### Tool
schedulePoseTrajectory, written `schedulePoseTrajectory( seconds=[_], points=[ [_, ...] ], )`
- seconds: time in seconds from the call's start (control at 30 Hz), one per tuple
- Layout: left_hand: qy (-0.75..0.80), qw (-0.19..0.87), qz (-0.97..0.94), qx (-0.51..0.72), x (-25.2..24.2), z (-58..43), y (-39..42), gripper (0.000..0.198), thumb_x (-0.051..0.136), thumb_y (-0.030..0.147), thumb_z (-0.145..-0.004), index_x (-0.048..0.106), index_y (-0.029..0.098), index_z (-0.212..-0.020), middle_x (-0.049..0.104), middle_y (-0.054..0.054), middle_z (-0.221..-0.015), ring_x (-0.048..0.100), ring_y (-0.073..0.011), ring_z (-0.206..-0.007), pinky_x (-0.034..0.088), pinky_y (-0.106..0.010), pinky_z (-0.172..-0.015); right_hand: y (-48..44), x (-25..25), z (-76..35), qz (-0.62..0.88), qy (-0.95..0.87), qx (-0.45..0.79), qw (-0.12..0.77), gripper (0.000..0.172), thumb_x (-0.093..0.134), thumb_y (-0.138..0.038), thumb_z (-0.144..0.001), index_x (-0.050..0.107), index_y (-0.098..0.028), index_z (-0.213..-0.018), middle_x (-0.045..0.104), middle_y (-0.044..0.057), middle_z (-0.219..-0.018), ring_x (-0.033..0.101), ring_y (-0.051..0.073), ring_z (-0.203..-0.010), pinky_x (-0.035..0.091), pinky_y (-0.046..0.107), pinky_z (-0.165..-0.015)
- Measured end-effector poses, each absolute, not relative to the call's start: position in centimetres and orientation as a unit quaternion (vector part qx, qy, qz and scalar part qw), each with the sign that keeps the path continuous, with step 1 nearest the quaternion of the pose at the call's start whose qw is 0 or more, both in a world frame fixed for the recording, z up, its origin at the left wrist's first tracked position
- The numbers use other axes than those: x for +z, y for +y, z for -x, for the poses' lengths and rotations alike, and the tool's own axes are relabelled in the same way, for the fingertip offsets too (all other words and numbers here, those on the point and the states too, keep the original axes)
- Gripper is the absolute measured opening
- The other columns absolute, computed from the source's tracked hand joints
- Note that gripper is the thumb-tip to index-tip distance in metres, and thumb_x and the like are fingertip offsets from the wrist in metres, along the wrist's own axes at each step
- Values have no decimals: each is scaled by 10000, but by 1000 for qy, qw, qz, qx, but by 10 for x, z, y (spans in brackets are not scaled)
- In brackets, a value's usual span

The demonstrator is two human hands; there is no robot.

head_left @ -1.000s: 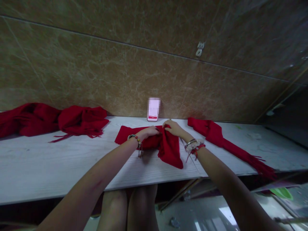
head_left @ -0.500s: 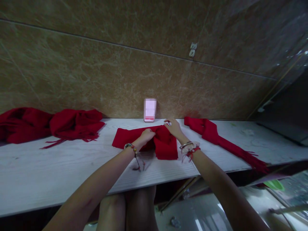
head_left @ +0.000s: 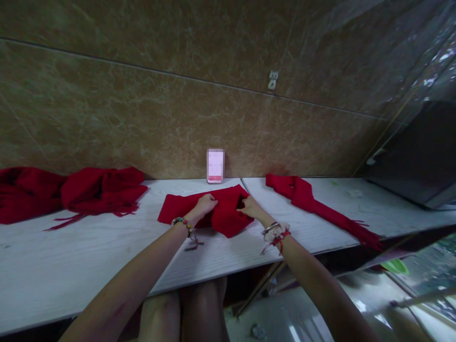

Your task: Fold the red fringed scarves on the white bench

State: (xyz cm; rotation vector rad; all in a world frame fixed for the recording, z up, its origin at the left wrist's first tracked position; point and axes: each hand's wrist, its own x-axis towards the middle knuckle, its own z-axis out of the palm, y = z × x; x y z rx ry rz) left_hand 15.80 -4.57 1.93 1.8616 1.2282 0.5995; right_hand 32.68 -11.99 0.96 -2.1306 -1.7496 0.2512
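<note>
A red scarf (head_left: 224, 213), folded into a short flat band, lies on the white tabletop in front of me. My left hand (head_left: 206, 204) is closed, thumb and fingers pinching the cloth near its middle. At the scarf's right end my right hand (head_left: 248, 208) has its fingers curled around the edge, where a dark gap shows between the layers. Part of the fingertips is hidden in that fold. The right part of the scarf is bent over, with one corner pointing towards me.
To the left lie bunched red scarves (head_left: 101, 190) with fringes. Another red scarf (head_left: 302, 197) stretches towards the table's front edge at right. A phone (head_left: 215, 166) leans on the tiled wall (head_left: 142, 123). A dark box-like object (head_left: 420, 156) stands far right on the white table (head_left: 117, 266).
My right hand has come down from the scarf's far edge to its right end and taken hold there. The right part of the cloth has shifted and tilted. My view has turned slightly right.
</note>
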Motion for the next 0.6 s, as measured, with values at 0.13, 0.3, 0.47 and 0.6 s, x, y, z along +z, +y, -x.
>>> schedulePoseTrajectory(
  seconds=[0.13, 0.3, 0.47, 0.6],
  points=[
    [481, 385, -745, 255, 19, -158, -48, 98, 538, 148, -733, 525, 157, -637, 593, -26, -659, 535, -141, -649, 365, -217, -558, -126, 13, -324, 768, -578, 136, 241, 126, 568, -197, -663, 621, -155, -556, 618, 22, -572, 567, 158, -611, 404, 238, -559],
    [452, 389, -753, 279, 24, -159, -52, 73, 508, 174, -771, 541, 153, -709, 625, -44, -742, 558, -143, -680, 400, -217, -589, -145, 39, -332, 743, -532, 197, 355, 210, 448, -251, -751, 612, -162, -656, 645, 21, -655, 574, 140, -608, 439, 227, -550],
    [428, 383, -763, 297, 34, -159, -60, 80, 500, 194, -795, 555, 149, -758, 635, -45, -773, 575, -153, -710, 417, -231, -628, -174, 75, -363, 683, -446, 267, 513, 212, 427, -296, -777, 593, -182, -710, 655, 55, -676, 613, 179, -701, 489, 259, -598],
    [414, 328, -807, 262, 33, -154, -69, 118, 538, 198, -793, 566, 141, -893, 643, -78, -848, 594, -186, -794, 425, -260, -703, -201, 74, -390, 717, -382, 297, 502, 206, 420, -298, -782, 591, -195, -728, 661, 52, -723, 620, 185, -711, 496, 285, -618]
  ],
)
